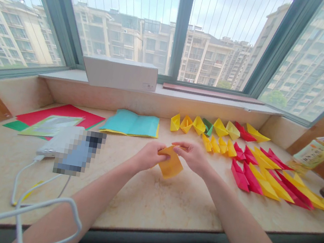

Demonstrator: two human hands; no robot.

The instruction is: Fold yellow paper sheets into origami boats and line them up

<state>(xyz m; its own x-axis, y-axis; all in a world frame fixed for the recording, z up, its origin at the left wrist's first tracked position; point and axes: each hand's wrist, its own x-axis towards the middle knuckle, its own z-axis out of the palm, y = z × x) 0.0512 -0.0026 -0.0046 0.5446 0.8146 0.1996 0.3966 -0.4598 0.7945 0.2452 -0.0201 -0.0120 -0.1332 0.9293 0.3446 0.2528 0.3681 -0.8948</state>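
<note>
A small folded piece of orange-yellow paper [170,167] is held up over the middle of the counter. My left hand [151,156] grips its left edge, thumb across the front. At the upper right corner my right hand [191,156] pinches the same paper between thumb and fingers. Beyond my hands, a row of folded paper boats [198,125] in yellow, green and red stands toward the back. More red and yellow paper boats [263,182] lie close together at the right. Behind my left hand rests a creased blue sheet [132,123] on yellow paper.
Red sheets [64,112] and a clear packet [51,124] lie at the left. Nearer are a white power bank [60,142], a blurred-out phone-like object [77,156] and a looping white cable [52,201]. A drink bottle [315,151] stands far right; a white box [120,75] sits on the sill.
</note>
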